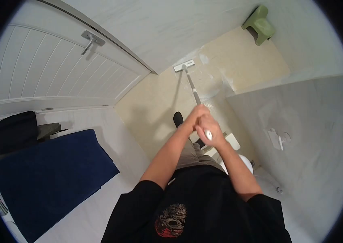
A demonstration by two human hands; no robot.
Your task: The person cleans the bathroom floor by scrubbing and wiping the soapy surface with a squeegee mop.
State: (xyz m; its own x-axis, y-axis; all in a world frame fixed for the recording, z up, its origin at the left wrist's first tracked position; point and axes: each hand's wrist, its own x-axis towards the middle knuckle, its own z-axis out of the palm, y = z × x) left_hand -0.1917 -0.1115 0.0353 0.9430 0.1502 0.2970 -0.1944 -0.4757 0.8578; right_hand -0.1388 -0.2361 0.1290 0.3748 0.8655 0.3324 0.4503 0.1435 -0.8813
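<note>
Both of my hands are wrapped round the pole of a flat mop [194, 90]. My left hand [195, 116] is closed on the pole, touching my right hand. My right hand [212, 128] is closed near the top, with the white end of the pole showing beside its thumb. The mop's white rectangular head [184, 66] lies on the beige floor [147, 105], close to the base of the far wall. Whitish wet-looking streaks mark the floor near the head.
A white panelled door [38, 65] with a metal handle stands at the left. A green stool [260, 26] sits in the far right corner. A grey partition [301, 117] rises at the right, near a partly hidden toilet [242, 166]. A navy towel [54, 178] hangs at the left.
</note>
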